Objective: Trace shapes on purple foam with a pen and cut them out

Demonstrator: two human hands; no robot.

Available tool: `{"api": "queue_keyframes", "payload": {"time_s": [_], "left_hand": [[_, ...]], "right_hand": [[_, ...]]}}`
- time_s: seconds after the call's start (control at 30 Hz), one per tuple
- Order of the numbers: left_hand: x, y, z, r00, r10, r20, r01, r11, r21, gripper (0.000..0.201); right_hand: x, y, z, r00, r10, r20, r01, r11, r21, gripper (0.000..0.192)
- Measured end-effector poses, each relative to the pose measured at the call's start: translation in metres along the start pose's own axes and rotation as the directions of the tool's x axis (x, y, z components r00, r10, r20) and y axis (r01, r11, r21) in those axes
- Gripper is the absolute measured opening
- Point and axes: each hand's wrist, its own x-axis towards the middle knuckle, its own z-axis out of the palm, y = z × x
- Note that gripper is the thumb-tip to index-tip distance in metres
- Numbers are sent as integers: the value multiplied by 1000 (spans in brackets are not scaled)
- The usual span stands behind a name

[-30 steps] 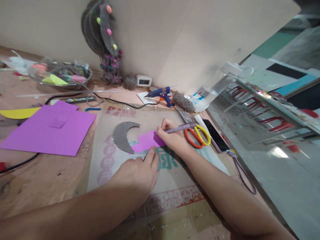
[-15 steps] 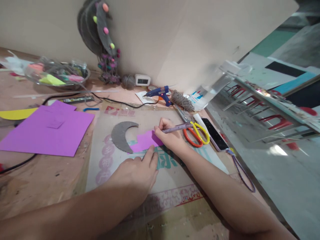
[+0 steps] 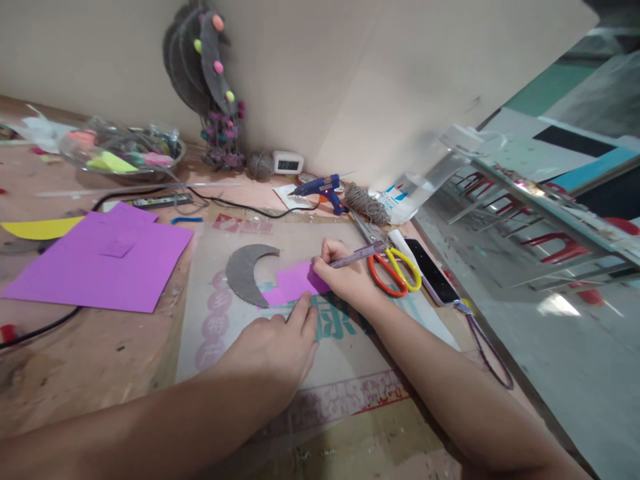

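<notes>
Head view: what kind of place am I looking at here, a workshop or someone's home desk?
Most likely a handicraft bench. A blue glue gun, scissors and purple craft sheets lie on it. The right hand holds a pen on a small purple piece, which the left hand steadies.

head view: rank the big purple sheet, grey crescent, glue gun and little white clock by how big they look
Largest to smallest, as they look in the head view:
1. big purple sheet
2. grey crescent
3. glue gun
4. white clock
The glue gun and clock lie farther from the camera, so they may be bigger than they look.
</notes>
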Motion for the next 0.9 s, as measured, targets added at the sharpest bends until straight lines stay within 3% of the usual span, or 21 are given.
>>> {"api": "queue_keyframes", "payload": {"time_s": [0.2, 0.37, 0.5, 0.7, 0.9], "left_hand": [[-2, 1, -3, 1000, 11, 26, -11, 1000, 9, 48], [0, 1, -6, 997, -5, 72, 4, 1000, 4, 47], [0, 1, -8, 997, -14, 79, 15, 1000, -8, 47], [2, 1, -10, 993, -15, 119, 18, 1000, -23, 48], [1, 1, -8, 998, -12, 67, 12, 1000, 2, 47]], "right_hand": [[-1, -4, -2, 1000, 19, 9, -19, 1000, -22, 26], [-7, -20, -6, 991, 125, -45, -115, 977, 178, 25], [-9, -30, -5, 990, 136, 38, -141, 946, 293, 26], [-7, -22, 2, 992, 125, 11, -125, 979, 163, 25], [-5, -17, 4, 995, 102, -13, -101, 994, 27, 24]]}}
